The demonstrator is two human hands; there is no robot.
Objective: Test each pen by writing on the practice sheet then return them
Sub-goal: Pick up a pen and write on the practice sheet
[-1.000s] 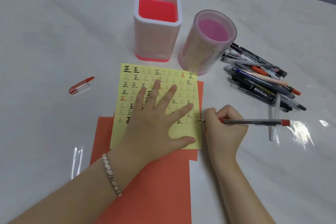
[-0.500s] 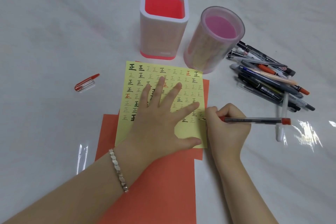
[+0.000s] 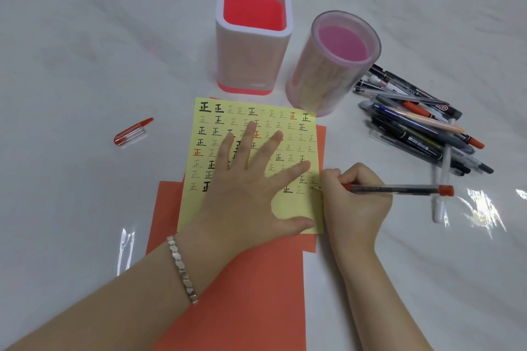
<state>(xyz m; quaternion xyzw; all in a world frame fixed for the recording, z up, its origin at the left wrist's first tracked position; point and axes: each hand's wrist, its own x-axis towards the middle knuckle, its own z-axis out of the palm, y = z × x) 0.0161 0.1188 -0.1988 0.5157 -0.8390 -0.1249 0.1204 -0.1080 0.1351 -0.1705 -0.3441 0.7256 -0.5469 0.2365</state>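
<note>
My left hand point(image 3: 248, 194) covers many characters on the practice sheet point(image 3: 296, 206); at its right edge my right hand point(image 3: 356, 204) hides the front of the red pen point(image 3: 399, 188).

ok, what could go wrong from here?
1. The red pen in the right hand has its tip at the right edge of the yellow practice sheet; a stroke could run onto the orange paper.
2. The red cap lies far left, beyond the left hand pressing the sheet; it could be forgotten on return.
3. The pen's rear end sits close to the pile of pens; a swing might scatter them.
</note>
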